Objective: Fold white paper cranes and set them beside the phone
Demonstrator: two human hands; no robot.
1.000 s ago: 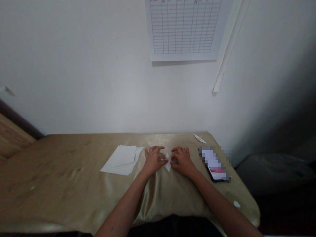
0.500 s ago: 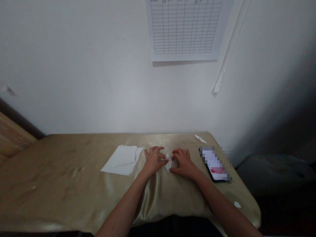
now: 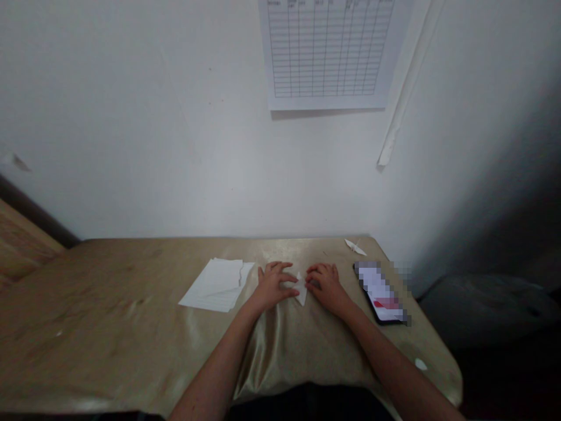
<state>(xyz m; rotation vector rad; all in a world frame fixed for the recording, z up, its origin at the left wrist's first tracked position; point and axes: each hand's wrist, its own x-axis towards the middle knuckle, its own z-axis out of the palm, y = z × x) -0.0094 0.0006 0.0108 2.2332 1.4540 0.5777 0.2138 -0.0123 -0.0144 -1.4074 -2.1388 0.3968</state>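
A small folded piece of white paper [image 3: 301,290] lies on the tan table cover [image 3: 131,316] between my two hands. My left hand [image 3: 272,285] rests on its left side, fingers curled and pressing on the paper. My right hand [image 3: 324,284] presses its right side with bent fingertips. Both hands lie low on the table and hide part of the fold.
A stack of white sheets [image 3: 218,284] lies left of my hands. A phone [image 3: 380,291] with a lit screen lies to the right. A small folded paper figure [image 3: 355,247] sits near the far right corner. A gridded chart [image 3: 326,49] hangs on the wall.
My right hand has shifted slightly, closing in over the paper's right side. The folded paper now lies a little flatter between the hands.
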